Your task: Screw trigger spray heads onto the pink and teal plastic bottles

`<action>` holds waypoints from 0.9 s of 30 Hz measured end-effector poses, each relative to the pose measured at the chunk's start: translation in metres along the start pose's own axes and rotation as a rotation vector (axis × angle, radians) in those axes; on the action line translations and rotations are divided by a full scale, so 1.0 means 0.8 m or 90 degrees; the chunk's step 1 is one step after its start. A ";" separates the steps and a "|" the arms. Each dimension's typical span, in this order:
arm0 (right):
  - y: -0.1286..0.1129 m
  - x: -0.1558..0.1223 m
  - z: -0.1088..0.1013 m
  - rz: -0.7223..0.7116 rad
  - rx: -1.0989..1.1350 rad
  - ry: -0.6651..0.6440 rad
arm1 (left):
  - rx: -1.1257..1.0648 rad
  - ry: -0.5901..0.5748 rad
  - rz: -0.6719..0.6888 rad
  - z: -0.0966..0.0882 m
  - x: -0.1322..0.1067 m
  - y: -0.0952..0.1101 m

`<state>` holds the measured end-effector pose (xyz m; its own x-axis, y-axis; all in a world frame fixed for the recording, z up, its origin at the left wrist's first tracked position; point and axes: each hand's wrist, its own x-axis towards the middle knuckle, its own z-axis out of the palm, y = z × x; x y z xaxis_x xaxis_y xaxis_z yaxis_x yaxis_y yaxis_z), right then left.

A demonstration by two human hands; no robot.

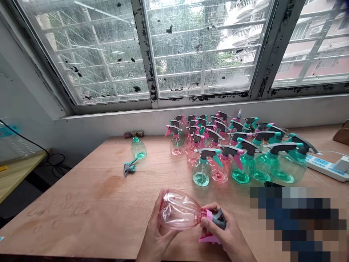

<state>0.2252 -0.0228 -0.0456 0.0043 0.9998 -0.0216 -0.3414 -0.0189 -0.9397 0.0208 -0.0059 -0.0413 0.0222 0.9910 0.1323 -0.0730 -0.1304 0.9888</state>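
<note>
A clear pink spray bottle (180, 210) lies sideways in the air over the front of the table, between my two hands. My left hand (158, 227) is wrapped around its rounded base end. At the neck, my right hand (222, 233) grips the grey and pink spray head (218, 219), whose pink trigger (209, 238) points down. The pink collar sits at the bottle's mouth; whether it is fully threaded I cannot tell. Farther off to the left stands an open green bottle (139, 148), with a loose grey and teal spray head (129, 167) lying in front of it.
Several pink and green spray bottles with heads (242, 173) stand grouped at the back right of the wooden table (103, 203). A white power strip (327, 168) lies right of them. Small brown blocks (133, 134) sit by the wall under the window. A blurred patch covers the lower right.
</note>
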 end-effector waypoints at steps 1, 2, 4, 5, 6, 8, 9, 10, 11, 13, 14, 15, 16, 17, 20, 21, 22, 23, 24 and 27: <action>0.000 0.000 0.000 0.000 0.000 -0.001 | 0.002 -0.001 0.000 0.000 -0.001 0.000; 0.000 0.000 0.000 -0.001 0.000 -0.002 | 0.004 -0.008 -0.001 -0.001 -0.001 0.000; 0.001 0.000 -0.001 -0.003 -0.005 -0.003 | 0.003 -0.040 -0.010 -0.005 -0.001 0.001; 0.002 0.000 -0.001 -0.003 -0.007 -0.002 | 0.000 -0.060 -0.018 -0.007 -0.001 0.002; 0.002 0.000 -0.002 -0.003 -0.008 -0.001 | -0.003 -0.076 -0.026 -0.009 0.000 0.004; 0.002 0.000 -0.002 -0.005 -0.009 0.004 | 0.004 -0.092 -0.040 -0.011 0.001 0.006; 0.002 0.000 -0.003 -0.006 -0.009 0.006 | 0.015 -0.089 -0.040 -0.011 0.002 0.007; 0.001 0.000 -0.003 -0.006 -0.010 0.008 | 0.026 -0.082 -0.035 -0.010 0.002 0.007; 0.001 0.000 -0.003 -0.006 -0.011 0.009 | 0.038 -0.074 -0.027 -0.009 0.003 0.008; 0.000 0.000 -0.003 -0.003 -0.012 0.011 | 0.052 -0.052 -0.011 -0.007 0.003 0.008; -0.001 -0.001 -0.003 -0.001 -0.013 0.012 | 0.058 -0.040 -0.004 -0.006 0.002 0.009; -0.001 -0.001 -0.003 0.000 -0.012 0.012 | 0.065 -0.034 0.000 -0.006 0.002 0.009; -0.001 -0.001 -0.003 0.000 -0.012 0.011 | 0.071 -0.031 0.003 -0.006 0.001 0.010; 0.000 -0.001 -0.003 0.000 -0.012 0.010 | 0.074 -0.033 0.005 -0.006 0.000 0.010; 0.001 -0.001 -0.003 -0.005 -0.017 0.001 | 0.042 -0.058 -0.006 -0.009 -0.001 0.008; 0.002 0.000 -0.003 -0.006 -0.021 -0.002 | 0.023 -0.063 -0.018 -0.010 -0.001 0.007; 0.002 0.000 -0.003 -0.008 -0.025 -0.004 | 0.008 -0.067 -0.032 -0.010 0.000 0.006; 0.002 0.000 -0.003 -0.009 -0.027 -0.006 | 0.001 -0.067 -0.041 -0.010 0.000 0.005; 0.002 0.000 -0.003 -0.009 -0.027 -0.007 | 0.001 -0.064 -0.044 -0.010 0.000 0.004; 0.002 0.000 -0.005 -0.009 -0.027 -0.008 | 0.021 -0.042 -0.023 -0.006 0.002 0.004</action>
<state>0.2280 -0.0226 -0.0485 -0.0026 1.0000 -0.0038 -0.3008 -0.0044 -0.9537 0.0155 -0.0049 -0.0385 0.0900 0.9909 0.0999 -0.0376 -0.0968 0.9946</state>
